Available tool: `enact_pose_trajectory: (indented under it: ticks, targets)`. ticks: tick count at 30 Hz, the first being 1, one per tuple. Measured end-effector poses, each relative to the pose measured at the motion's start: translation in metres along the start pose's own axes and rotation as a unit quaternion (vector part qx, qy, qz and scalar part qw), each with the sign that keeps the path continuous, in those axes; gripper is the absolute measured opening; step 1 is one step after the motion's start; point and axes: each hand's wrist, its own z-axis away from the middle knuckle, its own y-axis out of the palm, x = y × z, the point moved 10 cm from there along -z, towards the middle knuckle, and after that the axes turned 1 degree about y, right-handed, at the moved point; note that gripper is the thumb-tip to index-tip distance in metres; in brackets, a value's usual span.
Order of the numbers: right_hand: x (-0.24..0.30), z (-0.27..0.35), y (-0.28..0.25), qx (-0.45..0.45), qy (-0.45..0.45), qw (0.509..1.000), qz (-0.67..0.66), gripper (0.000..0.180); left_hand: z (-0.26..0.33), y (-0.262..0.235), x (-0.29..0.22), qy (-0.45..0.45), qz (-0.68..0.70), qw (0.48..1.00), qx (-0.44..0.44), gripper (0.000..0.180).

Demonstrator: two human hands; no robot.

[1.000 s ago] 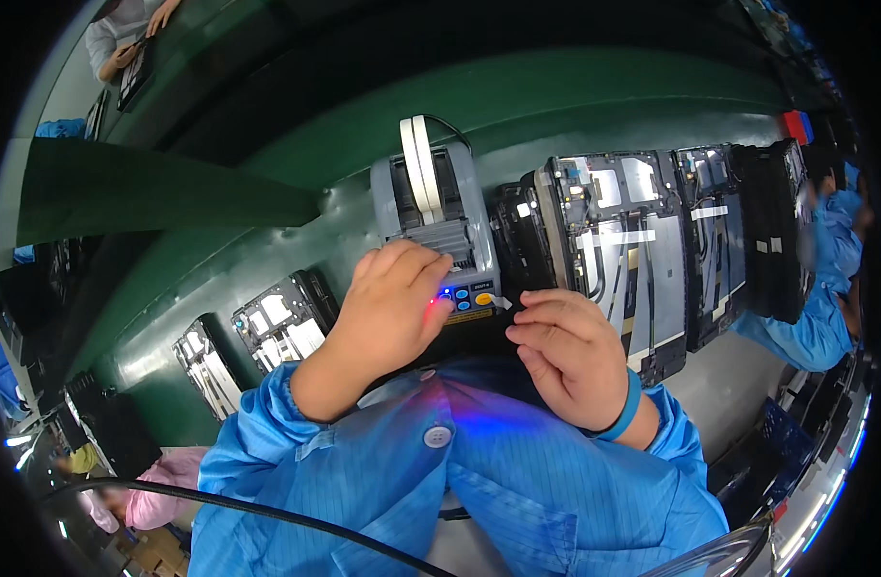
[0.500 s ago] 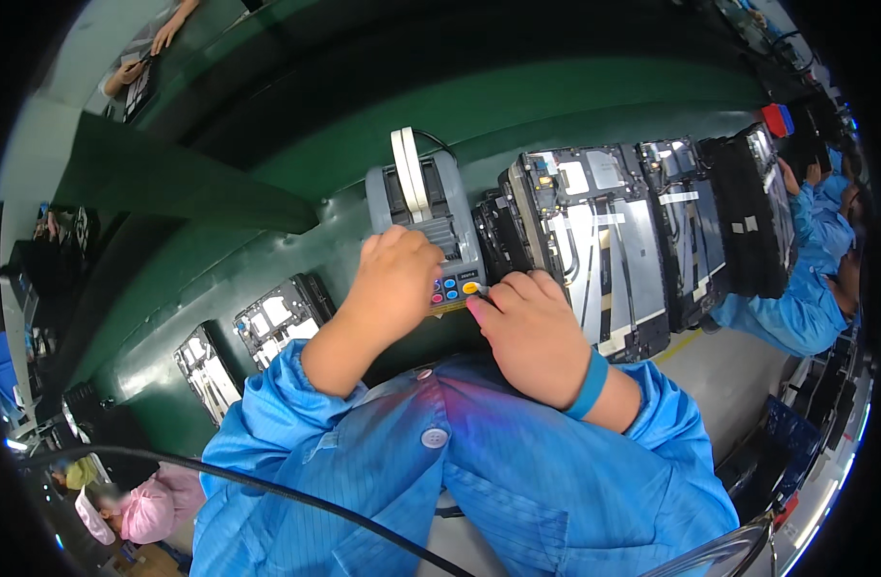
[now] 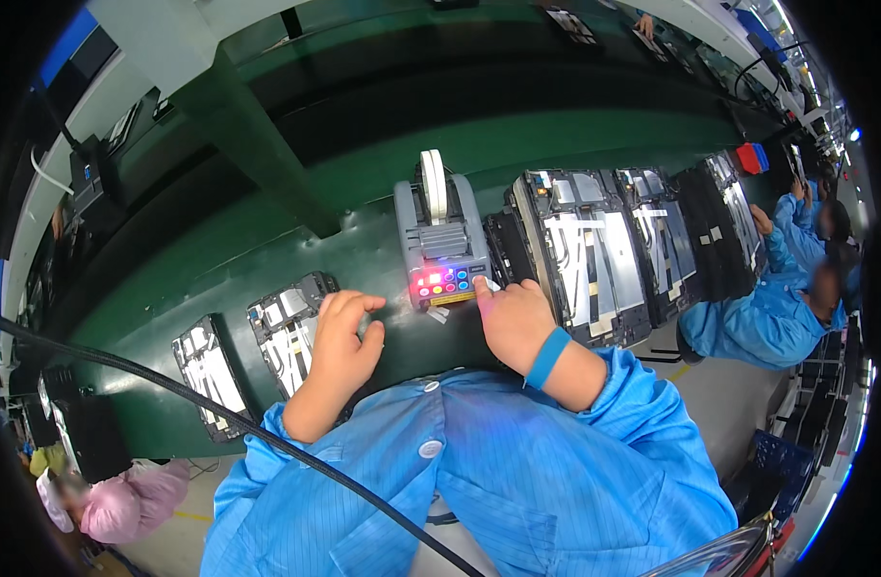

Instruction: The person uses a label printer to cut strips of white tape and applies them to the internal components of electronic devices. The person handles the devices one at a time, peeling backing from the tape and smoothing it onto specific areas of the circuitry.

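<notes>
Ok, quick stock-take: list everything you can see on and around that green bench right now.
Tape dispenser: one, grey, lit coloured buttons, centre of the bench.
Tape roll: one, white, upright on top of the dispenser.
Open device panels: several, dark with silver insides, right of the dispenser.
Small open devices: two, dark, at the bench's near left.
Bench: one, green.
Cable: one, black, crossing lower left.
Co-worker: one, blue coat, at right.
Left hand: bare, empty, on the bench.
Right hand: blue wristband, fingertip at the dispenser's front.
</notes>
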Motion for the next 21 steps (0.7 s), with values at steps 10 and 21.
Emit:
enact_pose_trajectory:
  ticks: [10,21]
  targets:
    - [-0.003,0.007,0.002,0.001,0.03,0.999,-0.042,0.05,0.011,0.015,-0.022,0.047,0.053,0.997,0.04,0.018]
    - [-0.001,0.008,0.012,0.049,0.035,0.997,-0.039,0.056,0.032,0.08,0.022,-0.176,0.154,0.944,0.23,0.019]
